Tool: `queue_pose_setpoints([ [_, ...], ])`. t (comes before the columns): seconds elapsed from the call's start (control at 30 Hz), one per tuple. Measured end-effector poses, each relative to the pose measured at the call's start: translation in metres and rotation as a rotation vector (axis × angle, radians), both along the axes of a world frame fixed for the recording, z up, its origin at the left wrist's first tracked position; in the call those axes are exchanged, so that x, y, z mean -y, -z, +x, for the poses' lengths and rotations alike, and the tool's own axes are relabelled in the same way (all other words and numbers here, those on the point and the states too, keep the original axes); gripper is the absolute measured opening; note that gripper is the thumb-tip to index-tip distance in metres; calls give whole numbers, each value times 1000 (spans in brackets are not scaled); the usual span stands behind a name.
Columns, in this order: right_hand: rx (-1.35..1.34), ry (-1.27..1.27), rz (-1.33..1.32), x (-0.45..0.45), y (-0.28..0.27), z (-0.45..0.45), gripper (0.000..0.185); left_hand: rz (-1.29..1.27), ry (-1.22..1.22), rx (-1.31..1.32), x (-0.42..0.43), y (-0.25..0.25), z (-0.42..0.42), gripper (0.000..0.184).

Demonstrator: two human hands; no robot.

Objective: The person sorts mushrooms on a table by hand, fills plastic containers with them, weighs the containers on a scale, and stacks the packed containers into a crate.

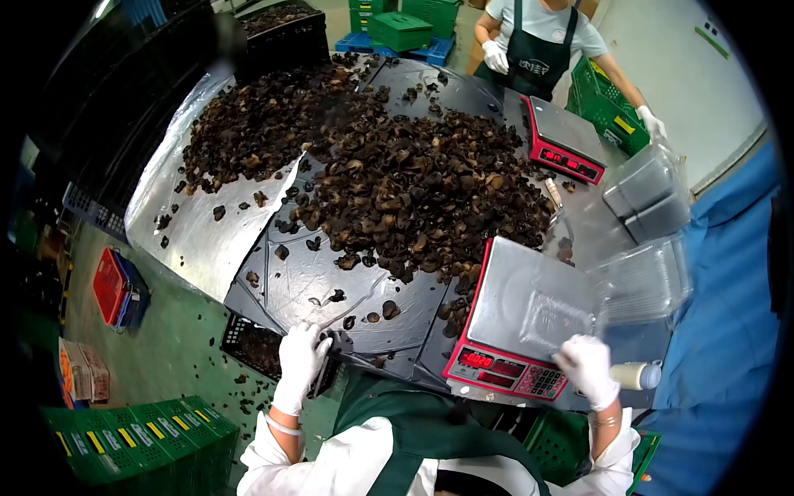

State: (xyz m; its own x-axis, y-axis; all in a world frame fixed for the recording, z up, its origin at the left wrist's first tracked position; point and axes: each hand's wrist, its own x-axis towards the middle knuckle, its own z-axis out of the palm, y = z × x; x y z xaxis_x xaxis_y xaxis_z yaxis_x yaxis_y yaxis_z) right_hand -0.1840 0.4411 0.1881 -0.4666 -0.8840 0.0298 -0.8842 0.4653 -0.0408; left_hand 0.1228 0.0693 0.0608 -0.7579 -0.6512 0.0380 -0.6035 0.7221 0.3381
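My left hand (303,357), in a white glove, rests at the near edge of the table, its thumb apart from the fingers and nothing seen in it. Gloved in white too, my right hand (589,369) is blurred beside the keypad of the near red scale (519,285); its finger shape is unclear. On that scale's metal pan lies a clear plastic tray (559,321), just beyond my right hand. A large heap of dark, wood-ear-like mushrooms (413,186) covers the middle of the table, with loose pieces scattered near my left hand.
Across the table a co-worker (538,50) stands by a second red scale (566,136), one gloved hand at stacked clear trays (649,186). More trays (641,281) and a white bottle (638,376) are at right. Green crates (149,442) and a black crate (256,347) stand below left.
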Motion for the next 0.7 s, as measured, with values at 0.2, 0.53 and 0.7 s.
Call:
queue_pose_setpoints([
  [0.2,76,95,-186,49,-15,44,30,-19,130,-115,31,14,-4,22],
  [0.53,373,40,-409,244,145,123,38,137,520,-125,37,73,-35,22],
  [0.7,341,110,-339,252,189,136,28,283,490,-242,76,71,-5,11],
])
